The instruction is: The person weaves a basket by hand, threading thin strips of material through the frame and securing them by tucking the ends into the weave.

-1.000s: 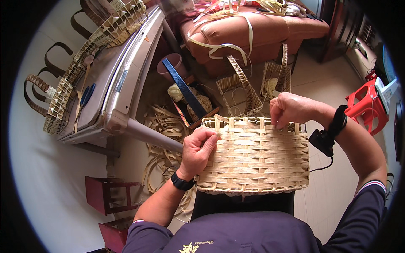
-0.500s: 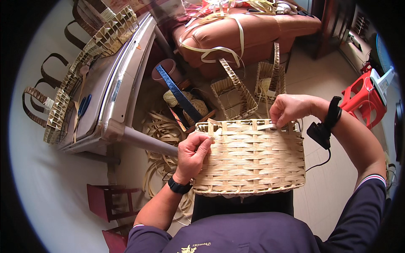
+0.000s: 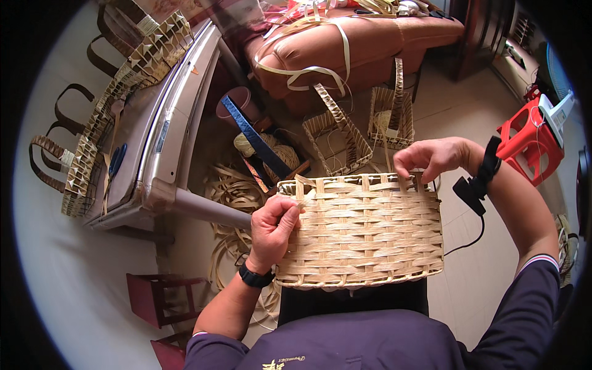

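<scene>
Woven basket (image 3: pixel 364 231) of pale cane strips, held in the lap against the dark clothing, side wall facing up, open rim toward the room. Left hand (image 3: pixel 271 228) closed on the basket's left edge, fingers pinching a loose strip end (image 3: pixel 302 198) near the rim corner; black watch (image 3: pixel 254 275) on that wrist. Right hand (image 3: pixel 431 157) well apart from the left, at the far right of the rim, fingertips nipped together on an upright stake; black strap with a small device (image 3: pixel 475 185) at that wrist, a cable hanging down beside the basket.

Just beyond the rim, on the floor: two smaller unfinished baskets (image 3: pixel 364 123) with tall handles, a blue strip (image 3: pixel 253 139) leaning over a heap of cane coils (image 3: pixel 231 197). Behind these, a brown sofa (image 3: pixel 345 43) draped with loose pale strips. Left of the coils, a grey appliance (image 3: pixel 160 135) with scissors (image 3: pixel 114 163) lying on top and finished woven bags (image 3: pixel 86 142) along its far side. Low down at left, dark red stools (image 3: pixel 154 296). At far right, a red plastic stool (image 3: pixel 530 139).
</scene>
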Demonstrator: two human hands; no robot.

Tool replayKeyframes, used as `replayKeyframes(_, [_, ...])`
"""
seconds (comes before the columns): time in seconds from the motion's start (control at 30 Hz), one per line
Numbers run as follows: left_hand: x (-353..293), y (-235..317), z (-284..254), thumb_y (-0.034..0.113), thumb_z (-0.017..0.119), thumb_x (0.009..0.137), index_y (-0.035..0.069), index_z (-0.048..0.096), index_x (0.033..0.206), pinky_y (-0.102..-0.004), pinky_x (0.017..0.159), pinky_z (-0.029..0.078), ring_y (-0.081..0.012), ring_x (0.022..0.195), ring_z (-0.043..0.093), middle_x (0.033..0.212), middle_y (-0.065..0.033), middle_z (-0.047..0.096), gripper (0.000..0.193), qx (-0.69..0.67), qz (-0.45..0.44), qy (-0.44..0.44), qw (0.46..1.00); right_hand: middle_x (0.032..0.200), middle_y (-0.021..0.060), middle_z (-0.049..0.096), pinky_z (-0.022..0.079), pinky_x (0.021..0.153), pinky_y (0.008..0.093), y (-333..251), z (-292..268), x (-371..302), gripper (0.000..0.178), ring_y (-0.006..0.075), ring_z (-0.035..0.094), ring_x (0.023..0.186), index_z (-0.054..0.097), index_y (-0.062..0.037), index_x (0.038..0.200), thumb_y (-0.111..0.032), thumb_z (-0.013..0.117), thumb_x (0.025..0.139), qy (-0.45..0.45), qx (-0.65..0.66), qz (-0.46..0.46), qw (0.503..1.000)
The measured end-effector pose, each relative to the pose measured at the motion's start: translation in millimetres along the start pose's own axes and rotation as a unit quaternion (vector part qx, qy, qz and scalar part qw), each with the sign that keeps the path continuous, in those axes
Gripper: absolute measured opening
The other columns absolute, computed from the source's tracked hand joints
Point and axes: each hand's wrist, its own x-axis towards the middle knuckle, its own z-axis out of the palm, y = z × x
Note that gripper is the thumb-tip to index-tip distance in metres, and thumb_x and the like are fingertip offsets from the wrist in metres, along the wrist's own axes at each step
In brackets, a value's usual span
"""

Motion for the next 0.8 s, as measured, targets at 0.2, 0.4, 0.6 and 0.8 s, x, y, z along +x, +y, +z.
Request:
replayKeyframes(0.2, [2,1,0,0.007,0.065,0.102,-0.001,0.068,0.093,-0.0235,0.066,0.042,-0.008,0.07,0.052,0.08,-0.0011,0.061,0.013,0.013,0.008,-0.001,1.0,0.093,0.0003,0.073,0.055,0.078,0.0232,-2,21,-2,0.025,0.0064,0.064,0.084,0.078,-0.0012,0.098,0.013,0.069,0.08,0.132,-0.082,0.011,0.988])
replayKeyframes(0.4, [-1,2,-4,0.007,0.064,0.102,-0.001,0.068,0.094,-0.0229,0.066,0.041,-0.0073,0.07,0.052,0.08,-0.0004,0.061,0.013,0.019,-0.003,0.009,1.0,0.096,-0.0001,0.072,0.054,0.08,0.0248,5,22,3,0.012,0.0088,0.064,0.087,0.08,-0.0028,0.091,0.003,0.081,0.08,0.16,-0.011,0.04,0.986])
replayKeyframes(0.6, [8,13,-4,0.006,0.069,0.098,-0.002,0.07,0.094,-0.0255,0.065,0.045,-0.0094,0.07,0.057,0.077,-0.0025,0.063,0.009,0.098,0.029,-0.013,0.995,0.097,0.0008,0.06,0.048,0.086,0.0307,10,43,-19,0.012,0.0145,0.057,0.097,0.076,-0.0064,0.084,-0.002,0.084,0.077,0.301,-0.179,-0.18,0.919])
replayKeyframes(0.8, [37,49,-13,0.011,0.073,0.095,-0.003,0.072,0.093,-0.0283,0.07,0.047,-0.0132,0.075,0.059,0.083,-0.0056,0.066,0.014,0.275,0.02,-0.046,0.96,0.091,-0.0008,0.056,0.045,0.083,0.0284,7,70,-31,0.011,0.0141,0.054,0.094,0.071,-0.0055,0.08,0.002,0.079,0.079,0.388,-0.21,-0.149,0.885])
